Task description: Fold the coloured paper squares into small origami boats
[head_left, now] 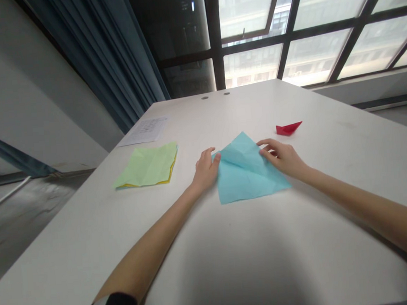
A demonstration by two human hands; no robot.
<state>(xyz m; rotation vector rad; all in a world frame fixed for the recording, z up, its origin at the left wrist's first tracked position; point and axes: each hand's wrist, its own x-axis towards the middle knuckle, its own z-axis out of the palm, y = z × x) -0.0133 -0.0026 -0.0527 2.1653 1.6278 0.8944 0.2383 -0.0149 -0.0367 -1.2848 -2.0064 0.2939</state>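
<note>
A light-blue square of creased paper [250, 179] lies in front of me on the white table, one corner pointing away from me. At its left corner, my left hand [205, 170] grips the edge between the thumb and the curled fingers. My right hand [284, 158] pinches the upper right edge with thumb and forefinger. The middle of the sheet bulges up a little along its folds. Beyond my right hand sits a small red folded-paper boat [288, 129].
To the left lies a stack of coloured paper [150, 165], light green on top with yellow and blue beneath. Behind it is a printed white sheet [145, 130]. The white table [212, 264] reaches towards the windows, with a blue curtain [111, 51] at the far left.
</note>
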